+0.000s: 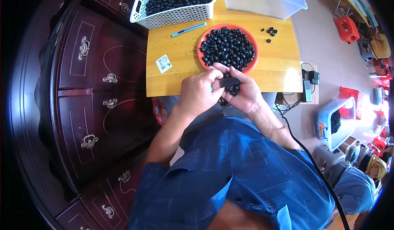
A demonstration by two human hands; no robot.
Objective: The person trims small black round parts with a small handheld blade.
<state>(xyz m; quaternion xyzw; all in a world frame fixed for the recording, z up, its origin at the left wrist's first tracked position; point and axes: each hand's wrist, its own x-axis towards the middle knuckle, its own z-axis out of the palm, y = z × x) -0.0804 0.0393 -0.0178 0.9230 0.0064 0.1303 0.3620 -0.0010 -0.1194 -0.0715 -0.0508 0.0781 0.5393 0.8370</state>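
Head view: left hand (pixel 200 91) curled tight round a teal-handled tool whose dark flat blade (pixel 228 82) juts toward the right, fingers fully closed for a firm working grip. Right hand (pixel 243 94) cupped palm-up just beside it, fingers half bent round a small cluster of black ring-shaped parts (pixel 234 89), blade resting against them, probably so each piece stays steady against the tool. Both hands held at the near edge of the small yellow wooden table (pixel 180 53), touching the rim of the orange plate (pixel 200 41) heaped with the same black rings, likely for short reaches. Farther back, white perforated basket (pixel 180 14) full of more rings, a light blue utility knife (pixel 188 29) lying beside it, and a few stray rings (pixel 271 31) near the table's right edge.
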